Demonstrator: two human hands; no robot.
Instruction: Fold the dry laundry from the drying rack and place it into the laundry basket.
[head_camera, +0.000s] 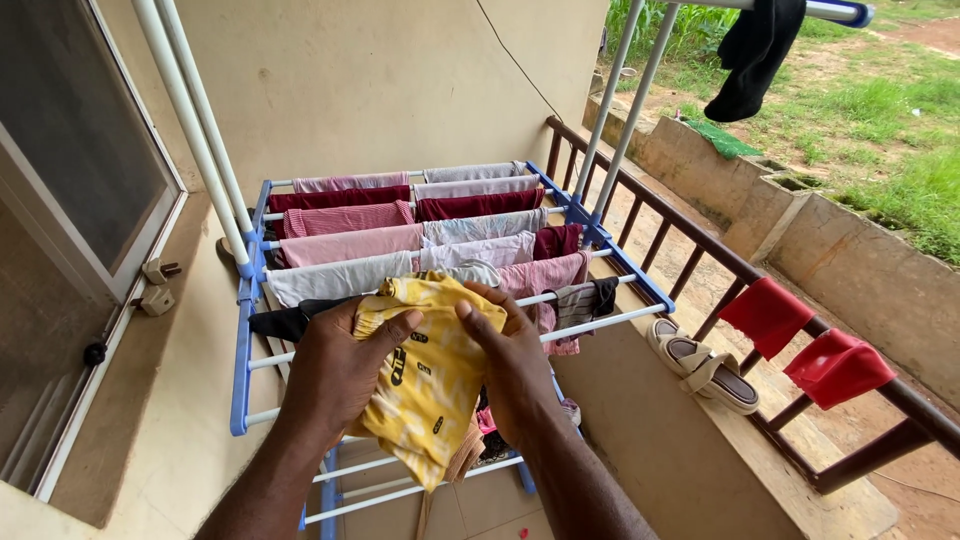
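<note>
Both my hands grip a yellow tie-dye garment (430, 390) with small black marks, bunched and hanging over the near bars of a blue and white drying rack (242, 340). My left hand (335, 370) clutches its left side, thumb on top. My right hand (512, 365) holds its right edge. Behind them, the rack's bars carry pink, maroon, white and grey clothes (400, 235), spread side by side.
A brown railing (700, 245) runs along the right with two red cloths (805, 345) draped on it. A pair of sandals (700, 362) lies on the ledge. A black garment (750, 55) hangs from an upper bar. A window (70, 180) is at left.
</note>
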